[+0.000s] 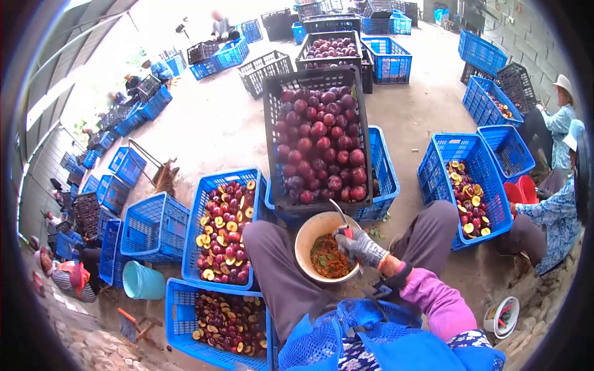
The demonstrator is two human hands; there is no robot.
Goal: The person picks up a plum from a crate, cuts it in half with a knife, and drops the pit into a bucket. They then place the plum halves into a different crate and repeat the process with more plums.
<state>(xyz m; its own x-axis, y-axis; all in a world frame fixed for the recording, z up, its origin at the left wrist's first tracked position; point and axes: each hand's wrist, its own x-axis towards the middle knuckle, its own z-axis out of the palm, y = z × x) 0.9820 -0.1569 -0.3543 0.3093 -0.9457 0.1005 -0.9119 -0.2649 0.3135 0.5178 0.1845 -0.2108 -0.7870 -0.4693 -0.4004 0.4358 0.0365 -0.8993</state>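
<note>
My right hand (pixel 362 247), in a grey glove, is closed around a red-handled knife (pixel 349 233) with a thin curved metal blade pointing up and away. It is above the right side of a cream bowl (pixel 301 247) between my knees. Orange-brown scraps (pixel 328 258) and some green leaf bits lie in the bowl. My left hand is out of view. Just past the bowl, a black crate (pixel 270 133) full of whole dark-red plums (pixel 322 142) rests tilted on a blue crate (pixel 385 179). Left of my leg stands a blue crate (pixel 192 244) of cut plums (pixel 226 238).
Another blue crate (pixel 179 328) of cut plums stands nearer at left, by a light-blue bucket (pixel 142 281). At right, a person in a blue patterned sleeve (pixel 547 213) sits by a blue crate (pixel 433 176) with halved plums. A white bucket (pixel 502 318) stands behind at right.
</note>
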